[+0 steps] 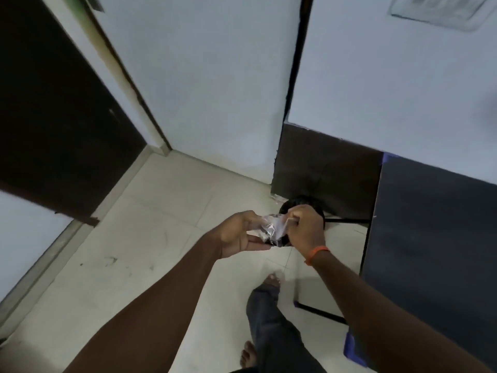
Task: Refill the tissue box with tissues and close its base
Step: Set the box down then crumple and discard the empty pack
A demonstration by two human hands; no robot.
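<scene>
Currently, both hands meet at centre frame above a round dark bin (298,204) that stands on the tiled floor (150,238) beside a dark table (430,238) at right. The left hand (238,234) and the right hand (305,228) pinch a crumpled clear plastic wrapper (271,227) between them, fingers closed on its two ends; the right hand wears an orange wristband (317,254).

Risk: the wrapper is light and slippery. If released off-centre, it is likely to drift past the bin rim and land on the floor. A loose pinch could also drop it early.

Containers: most of the bin is hidden behind the hands, so its contents cannot be determined. The wrapper appears empty, though its dark lower folds are too blurred to confirm.

The tissue box and tissues are not in view; their location cannot be stated.
</scene>
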